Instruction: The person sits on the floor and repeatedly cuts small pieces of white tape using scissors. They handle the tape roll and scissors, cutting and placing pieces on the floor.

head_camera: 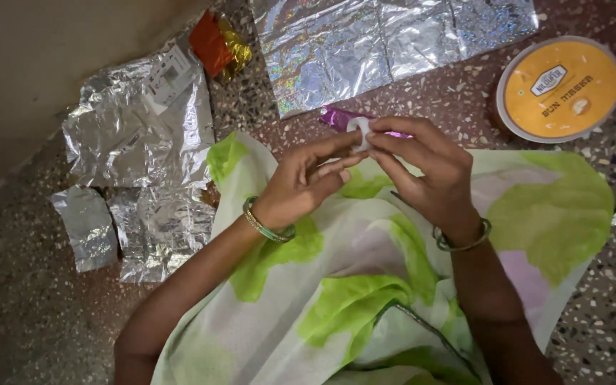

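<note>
Head view, frame centre: left hand (308, 178) and right hand (422, 167) fingers pinch a small white tape roll (359, 132); judged light, stiff-rimmed, best gripped by its edges.

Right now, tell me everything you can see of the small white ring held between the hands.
The white ring is small, round and open in the middle, perhaps a tape roll, though its material is hard to tell. It is held above the green and white cloth, pinched between the fingertips of the left hand and the right hand. A shiny purple wrapper lies just behind it on the speckled floor; fingers hide part of the ring.
</note>
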